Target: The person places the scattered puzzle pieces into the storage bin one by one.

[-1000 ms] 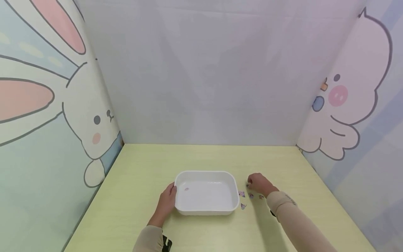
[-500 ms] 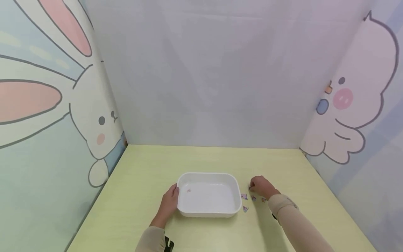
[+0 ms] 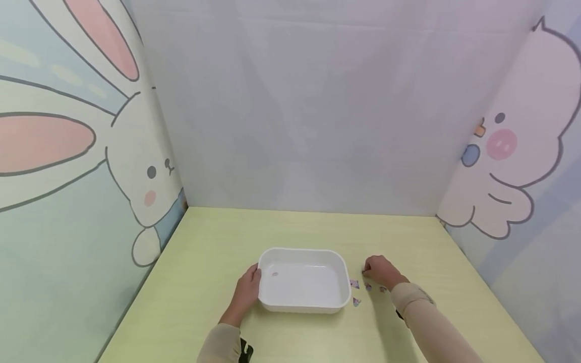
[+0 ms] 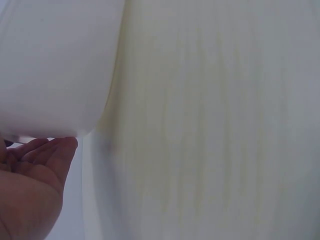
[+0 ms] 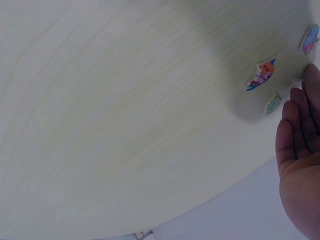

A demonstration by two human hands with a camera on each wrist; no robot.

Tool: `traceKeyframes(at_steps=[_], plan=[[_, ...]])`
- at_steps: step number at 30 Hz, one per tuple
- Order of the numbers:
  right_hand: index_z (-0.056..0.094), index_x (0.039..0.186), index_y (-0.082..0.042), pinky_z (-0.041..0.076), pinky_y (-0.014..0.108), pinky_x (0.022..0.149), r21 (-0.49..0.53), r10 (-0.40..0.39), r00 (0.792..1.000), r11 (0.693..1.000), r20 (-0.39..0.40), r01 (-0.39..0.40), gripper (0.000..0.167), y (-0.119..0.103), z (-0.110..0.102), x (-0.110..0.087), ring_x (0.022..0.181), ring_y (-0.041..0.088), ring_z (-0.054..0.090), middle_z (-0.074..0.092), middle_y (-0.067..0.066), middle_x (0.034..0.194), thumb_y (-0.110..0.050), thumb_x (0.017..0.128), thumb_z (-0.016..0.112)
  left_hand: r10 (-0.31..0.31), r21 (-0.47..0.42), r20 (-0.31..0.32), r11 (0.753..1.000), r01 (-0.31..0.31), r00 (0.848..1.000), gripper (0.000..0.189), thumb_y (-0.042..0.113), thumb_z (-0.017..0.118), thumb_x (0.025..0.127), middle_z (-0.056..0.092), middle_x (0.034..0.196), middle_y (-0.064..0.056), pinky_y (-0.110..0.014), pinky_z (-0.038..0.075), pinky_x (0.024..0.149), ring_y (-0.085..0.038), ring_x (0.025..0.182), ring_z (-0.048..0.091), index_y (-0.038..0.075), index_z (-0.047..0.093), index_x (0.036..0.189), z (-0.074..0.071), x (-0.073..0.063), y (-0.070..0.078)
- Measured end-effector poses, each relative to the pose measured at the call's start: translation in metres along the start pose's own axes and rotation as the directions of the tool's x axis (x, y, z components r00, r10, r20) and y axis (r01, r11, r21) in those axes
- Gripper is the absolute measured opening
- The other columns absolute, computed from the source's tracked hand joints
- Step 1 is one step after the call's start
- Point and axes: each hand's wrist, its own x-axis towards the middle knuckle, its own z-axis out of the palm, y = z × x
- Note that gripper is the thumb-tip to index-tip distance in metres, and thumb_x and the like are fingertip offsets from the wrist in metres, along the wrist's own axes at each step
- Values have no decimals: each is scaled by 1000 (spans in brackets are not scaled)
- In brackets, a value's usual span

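A white rectangular tray (image 3: 305, 309) stands on the table; one small pale pink piece (image 3: 275, 274) lies in it. My left hand (image 3: 245, 292) grips the tray's left side, thumb at the rim. In the left wrist view its fingertips (image 4: 70, 142) sit under the tray's edge. To the right of the tray, my right hand (image 3: 383, 270) reaches down with bent fingers and pinches a small printed piece (image 3: 363, 271) at the table surface. Several irregular printed pieces lie nearby, among them an orange-and-purple one (image 5: 262, 75), a green one (image 5: 272, 104) and a blue one (image 5: 310, 39).
The pale yellow table (image 3: 227, 232) runs back to a plain grey-white wall panel (image 3: 308, 126). Side panels carry a cartoon rabbit (image 3: 136, 166) on the left and a white cartoon figure (image 3: 513, 116) on the right. Another printed piece (image 3: 356, 302) lies close to the tray's right corner.
The whole head view has shifted slightly, with tray and hands appearing farther right. My left hand stays at the tray's side, and my right hand stays at the same piece.
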Motion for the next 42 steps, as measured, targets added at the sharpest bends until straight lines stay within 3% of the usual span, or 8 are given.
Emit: traceKeyframes(at_steps=[8, 26, 42], plan=[[65, 77, -9, 50, 35, 67, -3, -10, 1000, 1000, -4, 10, 12, 4, 1, 4, 69, 15, 53, 59, -2, 73, -8, 87, 72, 5, 12, -3, 1000, -5, 1000, 43, 21, 39, 106, 52, 135, -25, -57, 35, 104, -44, 126, 46, -7, 48, 138, -1, 0, -1], [66, 84, -4, 51, 35, 64, 30, -71, 997, 997, 8, 71, 9, -5, -28, 5, 69, 15, 55, 60, -1, 77, -10, 91, 68, -1, -2, -2, 1000, 1, 1000, 41, 19, 40, 105, 53, 135, -24, -56, 35, 104, -43, 126, 46, -5, 50, 137, 1, 1, 4], [68, 90, -3, 51, 35, 63, 58, -134, 990, 989, -32, 136, 10, -43, -48, 9, 71, 16, 58, 63, 2, 80, -12, 93, 66, -10, 1, -10, 1000, 10, 1000, 41, 21, 40, 105, 54, 134, -23, -57, 36, 103, -43, 125, 47, -3, 51, 137, -1, -1, 2]])
